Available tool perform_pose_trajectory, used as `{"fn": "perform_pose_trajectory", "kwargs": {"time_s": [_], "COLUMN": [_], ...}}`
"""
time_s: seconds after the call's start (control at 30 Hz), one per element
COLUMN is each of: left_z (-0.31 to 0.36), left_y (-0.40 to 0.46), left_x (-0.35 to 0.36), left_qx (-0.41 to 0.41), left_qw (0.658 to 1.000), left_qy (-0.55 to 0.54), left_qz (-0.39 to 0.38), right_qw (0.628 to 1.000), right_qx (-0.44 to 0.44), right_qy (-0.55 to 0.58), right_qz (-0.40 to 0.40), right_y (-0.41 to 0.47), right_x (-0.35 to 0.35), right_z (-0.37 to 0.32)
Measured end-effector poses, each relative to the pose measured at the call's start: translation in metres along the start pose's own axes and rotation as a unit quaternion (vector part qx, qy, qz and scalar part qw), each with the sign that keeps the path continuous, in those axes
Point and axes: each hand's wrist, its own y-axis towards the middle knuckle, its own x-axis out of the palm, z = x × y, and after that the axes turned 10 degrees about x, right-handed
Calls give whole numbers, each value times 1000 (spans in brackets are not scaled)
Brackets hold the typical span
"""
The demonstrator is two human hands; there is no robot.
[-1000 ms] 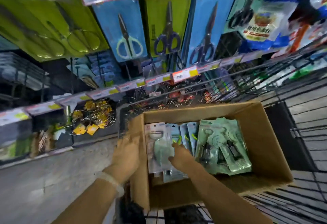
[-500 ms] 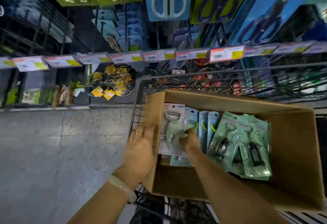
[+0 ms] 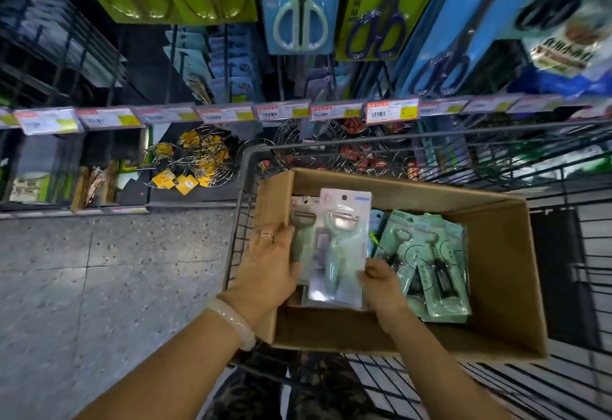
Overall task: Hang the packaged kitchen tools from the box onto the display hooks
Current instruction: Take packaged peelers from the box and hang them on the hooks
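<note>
A cardboard box (image 3: 496,280) sits in a wire cart and holds packaged kitchen tools. My right hand (image 3: 381,282) grips the lower right edge of a blister pack with a mint-green peeler (image 3: 341,247), lifted above the other packs. My left hand (image 3: 268,264) lies over the box's left wall, its thumb against the left side of a second peeler pack (image 3: 299,240) just behind the first. Green packs of corkscrew-type openers (image 3: 427,260) lie at the right in the box. Packaged scissors (image 3: 299,5) hang from display hooks above.
The black wire cart (image 3: 245,187) stands against the shelf. A rail of price tags (image 3: 281,113) runs across the shelf front, with wire racks bearing yellow tags (image 3: 185,167) below it. Grey speckled floor (image 3: 99,287) lies to the left.
My right hand has lifted the peeler pack up out of the stack. My left hand has shifted from the box's outer wall inward to the packs. The view tilted downward.
</note>
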Motion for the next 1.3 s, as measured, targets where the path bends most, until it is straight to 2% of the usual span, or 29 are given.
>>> {"fn": "perform_pose_trajectory", "kwargs": {"time_s": [0.03,0.1,0.17,0.23,0.3,0.37,0.47,0.53,0.6,0.63,0.8,0.93,1.1,1.3], "left_z": [3,10,20,24,19,1,-23,-38,-50,-55,-67,-70,-65,-41], "left_y": [1,1,1,2,3,4,-1,-6,-11,-12,-11,-10,-16,-17], "left_x": [0,-5,-10,-15,-26,-31,-36,-34,-30,-28,-22,-20,-16,-15], "left_qx": [2,-22,-43,-63,-94,-114,-135,-153,-176,-184,-198,-197,-206,-202], "left_qw": [999,980,923,867,835,821,803,800,796,796,801,810,817,828], "left_qy": [-40,-198,-380,-485,-518,-520,-523,-513,-501,-495,-472,-458,-448,-437], "left_qz": [2,1,36,101,161,206,250,271,291,297,310,309,299,286], "right_qw": [999,994,987,980,973,975,990,991,979,978,979,991,988,995], "right_qx": [-21,-70,-118,-158,-177,-164,-124,-78,-28,-17,3,19,17,31], "right_qy": [29,79,101,94,103,93,9,-111,-199,-208,-198,-120,-116,-18], "right_qz": [-4,-30,-49,-75,-109,-120,-67,-3,13,10,56,64,102,92], "right_y": [-9,-27,-41,-52,-56,-50,-9,24,44,50,82,92,91,77], "right_x": [-3,-1,9,22,33,39,47,54,62,68,99,106,97,60], "right_z": [0,-8,-23,-39,-53,-62,-58,-43,-27,-22,-5,-3,1,3]}}
